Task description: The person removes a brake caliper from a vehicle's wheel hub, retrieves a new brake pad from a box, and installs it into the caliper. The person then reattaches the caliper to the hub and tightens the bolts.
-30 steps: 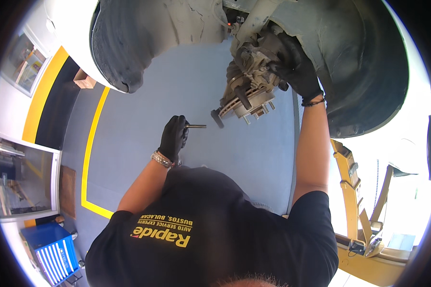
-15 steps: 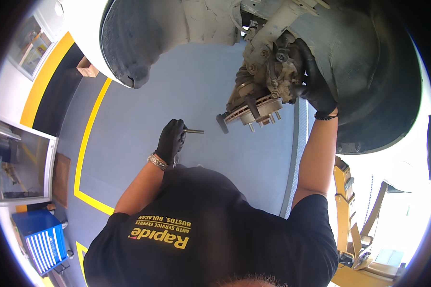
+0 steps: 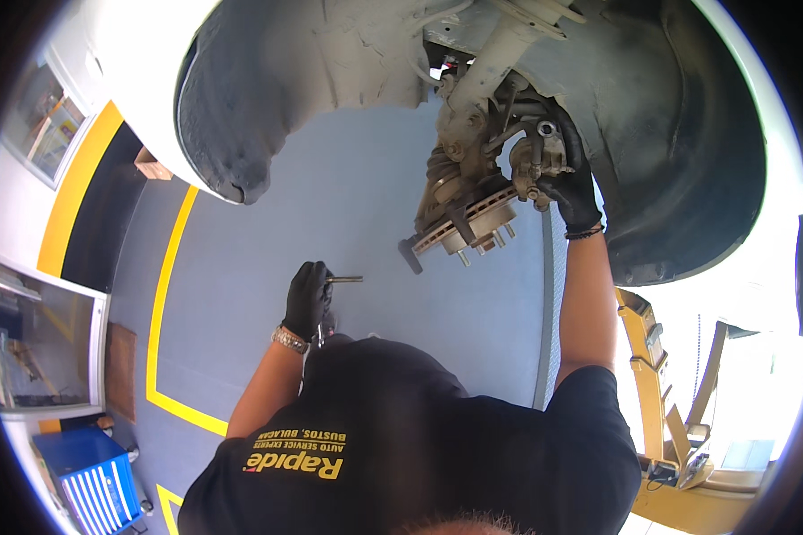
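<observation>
My right hand, in a black glove, is closed around the brake caliper; its fingertips are partly hidden behind it. The caliper stands a little to the right of the brake disc, with a gap showing between caliper and knuckle. Wheel studs stick out of the disc's hub. Low and to the left, my gloved left hand grips a tool with a thin metal rod pointing right. Another shiny bit shows below that hand, near the watch; the tool's exact kind is hidden.
A strut rises above the disc inside the dark wheel arch liner. At far left stands a blue tool cabinet by a glazed window. Yellow lift parts are on the right. Yellow lines mark the grey-blue floor.
My right hand has drawn the caliper away from the disc and knuckle, turning it. My left hand sits slightly lower in the picture, still gripping the tool. The whole view has shifted a little.
</observation>
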Demonstrator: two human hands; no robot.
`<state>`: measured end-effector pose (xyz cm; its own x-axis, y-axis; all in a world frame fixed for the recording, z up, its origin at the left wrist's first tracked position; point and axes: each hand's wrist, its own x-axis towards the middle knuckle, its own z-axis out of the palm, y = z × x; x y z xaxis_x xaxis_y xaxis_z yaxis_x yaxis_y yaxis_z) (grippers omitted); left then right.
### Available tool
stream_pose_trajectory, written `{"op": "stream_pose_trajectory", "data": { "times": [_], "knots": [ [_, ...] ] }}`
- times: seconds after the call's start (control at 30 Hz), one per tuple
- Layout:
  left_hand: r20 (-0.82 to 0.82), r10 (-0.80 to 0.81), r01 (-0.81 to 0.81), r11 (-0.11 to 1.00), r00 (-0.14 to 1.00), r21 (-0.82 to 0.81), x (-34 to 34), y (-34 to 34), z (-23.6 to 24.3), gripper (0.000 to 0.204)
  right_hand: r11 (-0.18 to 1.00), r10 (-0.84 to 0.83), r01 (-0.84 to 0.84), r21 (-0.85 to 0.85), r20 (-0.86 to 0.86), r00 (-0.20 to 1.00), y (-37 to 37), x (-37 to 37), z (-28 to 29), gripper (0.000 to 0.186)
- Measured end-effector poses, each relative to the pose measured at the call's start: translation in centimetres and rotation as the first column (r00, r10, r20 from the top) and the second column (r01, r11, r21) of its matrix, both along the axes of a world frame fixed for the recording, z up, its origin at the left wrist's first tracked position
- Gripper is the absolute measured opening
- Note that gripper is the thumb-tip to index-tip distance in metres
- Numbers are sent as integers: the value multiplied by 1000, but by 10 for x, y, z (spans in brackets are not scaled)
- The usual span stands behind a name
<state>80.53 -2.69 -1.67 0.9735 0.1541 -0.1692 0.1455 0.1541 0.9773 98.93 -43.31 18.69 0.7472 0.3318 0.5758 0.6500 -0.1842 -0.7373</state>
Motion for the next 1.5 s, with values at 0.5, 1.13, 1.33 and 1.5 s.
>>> {"op": "stream_pose_trajectory", "data": {
  "times": [0.5, 1.13, 1.33, 1.5],
  "knots": [
    [-225, 55, -53, 998, 973, 15, -25, 30, -13, 38, 888, -185, 136, -440, -69, 980, -15, -85, 42, 109],
    [-165, -628, 554, 760, 761, -340, 80, 67, -37, 32, 36, -744, 487, -873, 302, 596, 215, -137, 98, 81],
    [-88, -850, 813, 523, 519, -256, 77, 67, -19, 24, -266, -857, 680, -683, 490, 158, 292, -116, 68, 52],
    [210, -896, 914, 351, 391, -203, 93, 33, 47, 50, -561, -636, 611, -558, 763, 114, 303, -99, 36, 53]
  ]
}}
